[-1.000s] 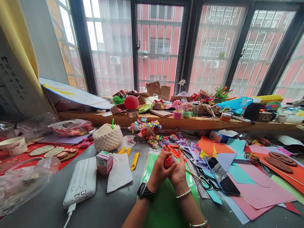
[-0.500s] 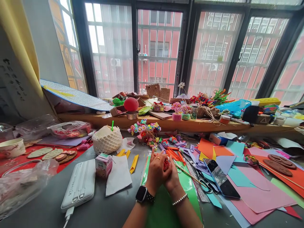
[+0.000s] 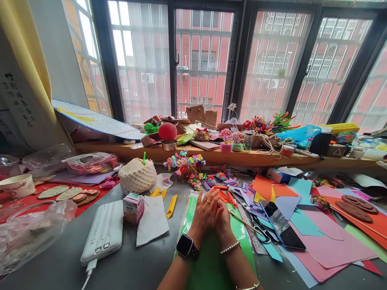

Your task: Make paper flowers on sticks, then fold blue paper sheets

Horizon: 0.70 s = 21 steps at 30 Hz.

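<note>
Cupping our left hand [image 3: 206, 212] over our right hand [image 3: 223, 224], we have a small red piece [image 3: 218, 205] between the palms, only a sliver of it showing. Our grip is closed around it from both sides, presumably so that something so small cannot slip out; how firmly we press, we cannot tell. We hold it over a green sheet [image 3: 208, 270] on the dark counter [image 3: 133, 270], which likely gives us a smooth place to work. Just right of our hands lies a thin stick [image 3: 248, 224], probably for easy reach, while the phone [image 3: 282, 225] and coloured papers [image 3: 329, 241] sit farther right, out of our way. Folded yellow strips [image 3: 171, 206] lie apart on the left.
</note>
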Each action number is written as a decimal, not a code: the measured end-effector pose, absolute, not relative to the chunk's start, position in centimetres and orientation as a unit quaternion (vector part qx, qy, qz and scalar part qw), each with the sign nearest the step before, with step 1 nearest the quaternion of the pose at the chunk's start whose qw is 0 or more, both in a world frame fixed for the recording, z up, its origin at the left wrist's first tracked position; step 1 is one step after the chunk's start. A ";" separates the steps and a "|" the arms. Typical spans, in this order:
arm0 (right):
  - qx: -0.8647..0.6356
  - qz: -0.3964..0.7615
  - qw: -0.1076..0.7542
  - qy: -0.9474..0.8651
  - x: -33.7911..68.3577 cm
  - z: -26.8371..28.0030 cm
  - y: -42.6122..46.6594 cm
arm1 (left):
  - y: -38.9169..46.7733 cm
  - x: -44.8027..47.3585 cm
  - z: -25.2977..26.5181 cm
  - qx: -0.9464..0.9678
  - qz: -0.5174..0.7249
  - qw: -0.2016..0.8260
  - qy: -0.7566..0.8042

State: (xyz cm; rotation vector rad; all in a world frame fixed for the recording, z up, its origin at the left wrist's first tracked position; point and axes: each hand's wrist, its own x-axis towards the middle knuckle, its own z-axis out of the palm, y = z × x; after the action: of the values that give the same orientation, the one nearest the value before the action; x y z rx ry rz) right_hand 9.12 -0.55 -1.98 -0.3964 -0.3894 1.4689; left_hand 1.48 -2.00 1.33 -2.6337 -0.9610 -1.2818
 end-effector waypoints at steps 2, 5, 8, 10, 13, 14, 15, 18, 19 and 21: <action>-0.185 0.668 0.710 -0.127 9.5 -1.8 -0.7 | -2.1 1.1 1.4 -0.812 -0.477 -0.017 -0.336; -0.174 0.693 0.695 -0.079 9.8 -0.8 -1.3 | -1.8 0.5 1.3 -0.718 -0.564 -0.086 -0.399; -0.144 0.704 0.690 -0.083 9.8 0.3 -1.8 | -1.3 0.3 1.0 -0.676 -0.588 -0.128 -0.424; -0.130 0.706 0.691 -0.084 9.8 0.9 -2.0 | -1.1 0.4 0.8 -0.679 -0.585 -0.136 -0.423; -0.123 0.705 0.692 -0.091 9.8 1.3 -2.2 | -1.0 0.6 0.6 -0.693 -0.569 -0.140 -0.419; -0.122 0.705 0.692 -0.093 9.9 1.4 -2.2 | -1.0 0.6 0.6 -0.696 -0.565 -0.142 -0.420; -0.120 0.705 0.692 -0.093 9.9 1.4 -2.2 | -1.0 0.7 0.6 -0.698 -0.561 -0.144 -0.422; -0.114 0.710 0.690 -0.081 10.1 1.4 -2.2 | -0.9 0.7 0.6 -0.697 -0.554 -0.154 -0.429; -0.111 0.713 0.688 -0.074 10.2 1.4 -2.2 | -0.9 0.7 0.6 -0.696 -0.553 -0.158 -0.430; -0.104 0.717 0.687 -0.056 10.3 1.3 -2.1 | -0.8 0.7 0.6 -0.694 -0.552 -0.166 -0.432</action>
State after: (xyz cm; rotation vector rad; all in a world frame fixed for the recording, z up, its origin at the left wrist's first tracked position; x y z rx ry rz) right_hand 10.27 -2.10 1.27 -0.2326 -0.1246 1.6041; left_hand 0.68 -0.76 0.59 -2.4438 -1.5205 -1.9457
